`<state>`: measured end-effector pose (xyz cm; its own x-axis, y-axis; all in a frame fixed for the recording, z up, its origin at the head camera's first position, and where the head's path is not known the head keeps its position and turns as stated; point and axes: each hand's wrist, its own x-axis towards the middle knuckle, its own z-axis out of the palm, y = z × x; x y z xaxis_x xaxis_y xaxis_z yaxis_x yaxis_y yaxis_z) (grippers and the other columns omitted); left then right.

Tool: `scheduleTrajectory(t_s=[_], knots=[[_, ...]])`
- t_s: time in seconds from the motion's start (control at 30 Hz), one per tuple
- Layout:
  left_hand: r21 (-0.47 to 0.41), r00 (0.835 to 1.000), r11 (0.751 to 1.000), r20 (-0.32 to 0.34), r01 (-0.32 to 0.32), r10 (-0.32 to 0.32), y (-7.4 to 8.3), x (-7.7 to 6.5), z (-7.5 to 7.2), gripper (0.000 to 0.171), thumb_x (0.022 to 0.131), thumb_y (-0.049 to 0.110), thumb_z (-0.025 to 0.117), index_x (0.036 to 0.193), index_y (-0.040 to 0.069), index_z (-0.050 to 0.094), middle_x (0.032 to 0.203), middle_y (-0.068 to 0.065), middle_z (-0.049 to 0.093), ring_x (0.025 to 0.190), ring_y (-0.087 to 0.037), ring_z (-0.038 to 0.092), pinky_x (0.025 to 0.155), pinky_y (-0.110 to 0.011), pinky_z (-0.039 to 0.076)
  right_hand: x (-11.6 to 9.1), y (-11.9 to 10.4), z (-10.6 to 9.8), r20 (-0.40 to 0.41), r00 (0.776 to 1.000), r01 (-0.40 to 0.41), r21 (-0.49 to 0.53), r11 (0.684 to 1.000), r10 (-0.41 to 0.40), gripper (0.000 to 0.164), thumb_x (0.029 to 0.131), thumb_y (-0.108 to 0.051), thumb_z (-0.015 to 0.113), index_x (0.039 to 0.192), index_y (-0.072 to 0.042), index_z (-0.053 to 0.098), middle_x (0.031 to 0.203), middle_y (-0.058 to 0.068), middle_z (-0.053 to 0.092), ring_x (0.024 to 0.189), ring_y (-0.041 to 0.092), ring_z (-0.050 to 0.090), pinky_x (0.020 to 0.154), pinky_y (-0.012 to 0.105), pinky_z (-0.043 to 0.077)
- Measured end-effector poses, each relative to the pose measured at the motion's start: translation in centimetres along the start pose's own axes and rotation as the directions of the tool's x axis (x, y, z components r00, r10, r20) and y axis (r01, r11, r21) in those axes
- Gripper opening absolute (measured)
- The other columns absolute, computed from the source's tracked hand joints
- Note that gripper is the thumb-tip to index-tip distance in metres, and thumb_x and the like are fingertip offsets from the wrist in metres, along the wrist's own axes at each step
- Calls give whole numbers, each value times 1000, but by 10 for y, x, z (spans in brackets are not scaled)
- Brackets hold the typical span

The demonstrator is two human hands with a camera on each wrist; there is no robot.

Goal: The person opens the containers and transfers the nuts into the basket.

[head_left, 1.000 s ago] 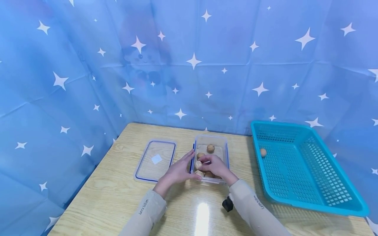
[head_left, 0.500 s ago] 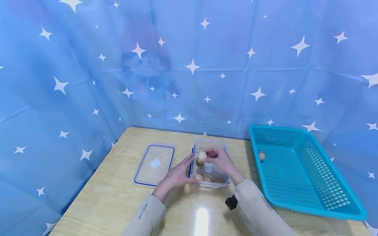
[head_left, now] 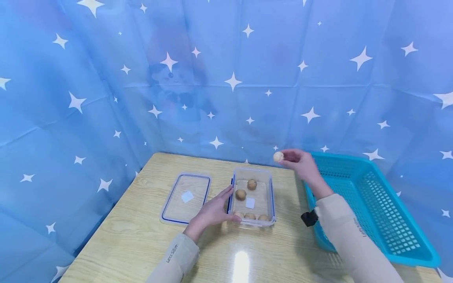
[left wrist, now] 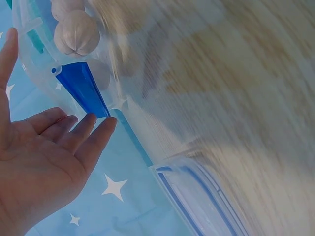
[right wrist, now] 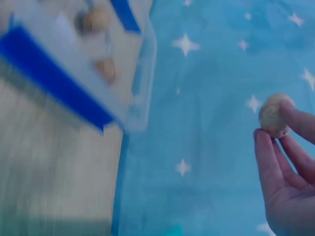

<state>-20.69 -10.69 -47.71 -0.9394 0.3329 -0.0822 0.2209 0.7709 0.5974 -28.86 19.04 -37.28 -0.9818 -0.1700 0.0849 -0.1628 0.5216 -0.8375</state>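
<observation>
My right hand (head_left: pixel 306 167) pinches a pale walnut (head_left: pixel 278 157) between thumb and fingers, raised beyond the far right corner of a clear plastic box (head_left: pixel 262 196). The right wrist view shows the same walnut (right wrist: pixel 274 116) at the fingertips. My left hand (head_left: pixel 212 210) rests against the box's left side with fairly straight fingers, thumb at the near left corner. In the left wrist view its fingertips touch a blue clasp (left wrist: pixel 83 88). Inside the box, one walnut (head_left: pixel 252 184) lies toward the back, another (head_left: pixel 240 194) by the left wall, and a row of walnuts (head_left: pixel 250 216) along the front.
A clear lid (head_left: pixel 192 184) with a blue seal lies left of the box. At the right stands a turquoise basket (head_left: pixel 357 167), partly hidden by my right arm. A starry blue curtain (head_left: pixel 212 98) hangs behind the wooden table (head_left: pixel 141 236).
My right hand has lifted the pale walnut out of the box and carried it up and right, toward the basket. My left hand has stayed at the box.
</observation>
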Motion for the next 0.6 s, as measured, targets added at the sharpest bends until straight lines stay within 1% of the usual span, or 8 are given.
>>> scheduleTrajectory(t_s=[0.17, 0.3, 0.43, 0.6], knots=[[-1, 1000, 1000, 5, 2, -2, 0, 0, 0, 109, 74, 57, 80, 159, 15, 26, 168, 2, 18, 151, -30, 31, 120, -53, 34, 0, 14, -27, -86, 995, -47, -13, 999, 46, 56, 99, -36, 62, 143, -5, 51, 142, 24, 55, 130, 40, 52, 109, 59, 45], [-3, 1000, 1000, 7, -8, 8, 0, 0, 1, 110, 74, 56, 81, 158, 13, 26, 168, -1, 18, 151, -31, 31, 120, -53, 34, -1, 29, -46, -134, 987, -92, -18, 996, 88, 60, 99, -42, 60, 145, -5, 49, 144, 24, 53, 134, 41, 49, 112, 62, 40], [0, 1000, 1000, 1, -5, 5, 0, 1, 0, 110, 73, 56, 81, 159, 15, 25, 169, -1, 17, 152, -30, 29, 121, -54, 33, -1, 49, -61, -160, 981, -116, -13, 993, 112, 66, 98, -49, 58, 146, -5, 47, 146, 24, 49, 136, 41, 46, 111, 62, 41], [-2, 1000, 1000, 8, -12, 12, -2, 2, 0, 110, 74, 56, 81, 159, 14, 25, 169, -1, 15, 151, -31, 29, 120, -54, 34, -6, 81, -73, -180, 975, -136, -37, 990, 128, 68, 99, -48, 55, 147, -1, 44, 147, 26, 45, 136, 44, 43, 107, 62, 43]])
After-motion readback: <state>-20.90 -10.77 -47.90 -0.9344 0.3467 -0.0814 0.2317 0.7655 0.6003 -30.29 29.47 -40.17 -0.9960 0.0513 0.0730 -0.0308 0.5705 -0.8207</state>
